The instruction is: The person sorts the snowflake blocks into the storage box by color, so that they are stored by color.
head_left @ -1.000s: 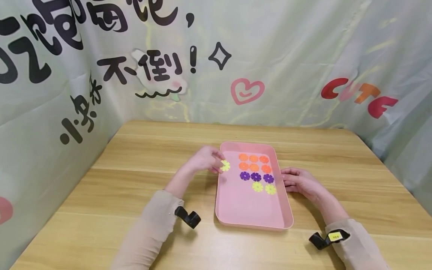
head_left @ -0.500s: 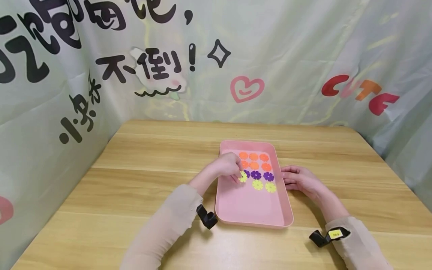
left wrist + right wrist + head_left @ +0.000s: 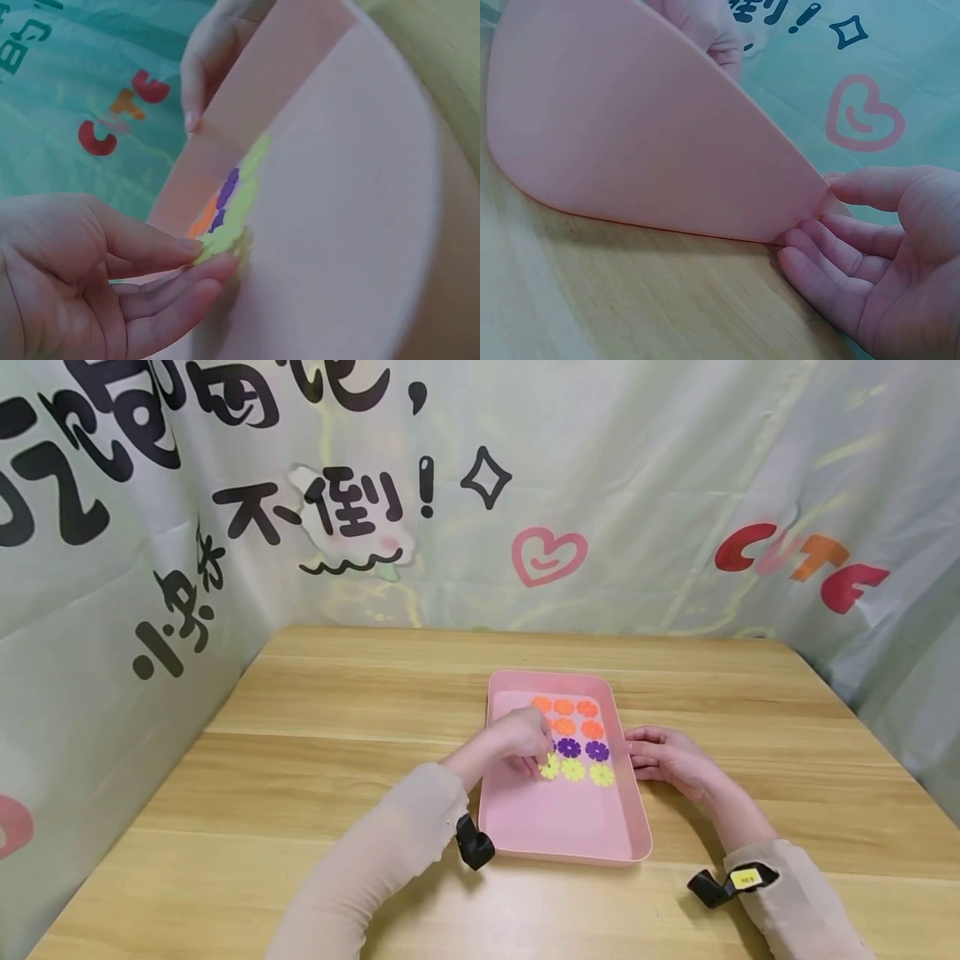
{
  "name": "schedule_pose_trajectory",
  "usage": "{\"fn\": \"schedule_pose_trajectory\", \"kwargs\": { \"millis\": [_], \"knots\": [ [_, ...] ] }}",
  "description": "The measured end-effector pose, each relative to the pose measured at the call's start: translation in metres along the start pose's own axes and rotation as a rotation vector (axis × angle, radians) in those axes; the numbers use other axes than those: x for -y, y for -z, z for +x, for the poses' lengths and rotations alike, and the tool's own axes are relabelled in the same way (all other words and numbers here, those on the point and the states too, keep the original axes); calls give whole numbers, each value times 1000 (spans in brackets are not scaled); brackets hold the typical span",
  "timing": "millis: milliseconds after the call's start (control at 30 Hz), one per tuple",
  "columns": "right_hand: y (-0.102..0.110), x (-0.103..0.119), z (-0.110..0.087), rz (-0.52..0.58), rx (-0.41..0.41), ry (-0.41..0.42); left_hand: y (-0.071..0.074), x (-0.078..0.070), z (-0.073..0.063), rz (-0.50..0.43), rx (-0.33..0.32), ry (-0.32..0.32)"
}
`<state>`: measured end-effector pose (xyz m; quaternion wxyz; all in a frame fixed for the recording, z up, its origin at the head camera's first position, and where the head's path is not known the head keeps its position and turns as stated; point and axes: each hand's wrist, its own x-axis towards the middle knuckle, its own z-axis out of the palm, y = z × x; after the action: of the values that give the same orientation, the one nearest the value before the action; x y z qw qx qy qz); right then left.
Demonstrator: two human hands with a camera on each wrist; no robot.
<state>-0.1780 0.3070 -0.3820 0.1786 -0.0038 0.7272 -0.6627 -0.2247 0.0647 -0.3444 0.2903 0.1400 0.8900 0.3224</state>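
A shallow pink tray (image 3: 562, 827) lies on the table, bearing rows of small flower-shaped plastic discs. My left hand (image 3: 519, 737) reaches over its left side and pinches a yellow flower-shaped disc (image 3: 219, 244) between thumb and fingers, at the left end of the yellow row. Two more yellow discs (image 3: 587, 772) lie to its right. Behind them runs a row of purple discs (image 3: 569, 747), its left one partly hidden by my hand, then orange discs (image 3: 564, 707) in two rows. My right hand (image 3: 889, 259) rests its loosely bent fingertips against the tray's outer right wall.
The wooden table (image 3: 360, 693) extends around the tray. A printed cloth curtain (image 3: 637, 502) hangs behind it and along both sides. Black wrist cameras sit on the left sleeve (image 3: 375, 852) and the right sleeve (image 3: 795, 893).
My left hand has moved right and inward from the tray's left rim, bringing the yellow disc down beside the other yellow ones. My right hand has stayed at the tray's right wall.
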Motion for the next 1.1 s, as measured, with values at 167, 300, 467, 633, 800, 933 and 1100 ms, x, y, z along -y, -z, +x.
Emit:
{"fn": "schedule_pose_trajectory", "kwargs": {
  "millis": [167,300,467,633,800,933,1100],
  "knots": [
    [0,-1,0,-2,5,2,-4,2,1,14,-32,22],
    [1,-2,-1,5,1,4,-5,2,4,37,-47,39],
    [1,-4,-1,4,-3,7,-6,3,6,51,-52,50],
    [1,-4,-1,5,-1,8,-7,3,9,47,-48,65],
    [2,-4,-2,11,2,12,-8,3,10,70,-49,62],
    [2,-4,-3,16,4,12,-9,3,10,87,-50,53],
    [3,-4,-4,24,-2,6,-6,2,7,69,-59,47]
  ]
}}
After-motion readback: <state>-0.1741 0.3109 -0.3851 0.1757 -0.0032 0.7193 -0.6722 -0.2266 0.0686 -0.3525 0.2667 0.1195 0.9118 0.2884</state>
